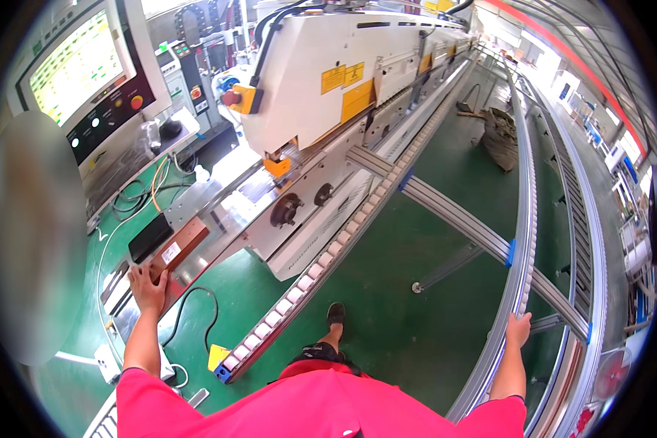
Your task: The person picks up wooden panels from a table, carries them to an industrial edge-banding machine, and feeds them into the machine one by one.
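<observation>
My left hand [149,289] is at the near end of a narrow brown board [180,247] that bears a white label. Its thumb and fingers lie about the board's end. The board rests on the metal infeed table [191,268] of a long white machine, probably an edge bander [306,71]. Beside the board lies a black flat block [150,237]. On the other side, my right hand [518,329] is closed around the aluminium rail [523,235] of a roller conveyor. Its fingertips are partly hidden by the rail.
A rail with white rollers [306,283] runs alongside the machine. An aluminium crossbar [454,213] spans to the outer rail. A control panel with a lit screen [76,65] stands at left, near a blurred shape. Cables [134,197] and a sack [498,139] lie on the green floor.
</observation>
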A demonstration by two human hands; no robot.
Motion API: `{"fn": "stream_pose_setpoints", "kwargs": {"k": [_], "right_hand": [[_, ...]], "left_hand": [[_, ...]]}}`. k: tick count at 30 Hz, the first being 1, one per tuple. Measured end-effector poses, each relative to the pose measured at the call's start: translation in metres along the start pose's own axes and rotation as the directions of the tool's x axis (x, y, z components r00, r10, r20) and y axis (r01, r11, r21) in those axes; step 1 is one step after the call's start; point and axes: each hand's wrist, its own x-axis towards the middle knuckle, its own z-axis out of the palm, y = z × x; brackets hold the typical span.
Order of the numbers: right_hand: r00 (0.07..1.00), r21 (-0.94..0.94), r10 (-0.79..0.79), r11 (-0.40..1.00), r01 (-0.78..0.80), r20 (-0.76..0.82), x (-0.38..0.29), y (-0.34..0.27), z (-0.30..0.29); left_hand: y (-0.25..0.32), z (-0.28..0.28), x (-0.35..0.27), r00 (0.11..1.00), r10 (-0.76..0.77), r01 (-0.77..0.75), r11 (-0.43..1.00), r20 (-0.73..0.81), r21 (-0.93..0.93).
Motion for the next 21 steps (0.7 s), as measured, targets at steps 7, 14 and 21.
{"fn": "stream_pose_setpoints", "kwargs": {"k": [7,14,21], "right_hand": [[1.0,0.014,-0.003,1.0,0.003,0.018,0.004,0.006,0.006],[0.999,0.017,-0.01,1.0,0.009,0.035,0.003,0.004,0.004],[0.999,0.019,-0.027,0.999,0.026,0.033,0.008,0.009,0.011]], "left_hand": [[-0.002,-0.003,-0.001,0.998,-0.049,0.05,0.998,0.034,-0.039],[-0.005,-0.004,-0.003,0.999,-0.037,0.037,0.999,0.018,-0.02],[-0.006,-0.004,-0.004,0.997,-0.061,0.061,0.998,0.036,0.012]]}}
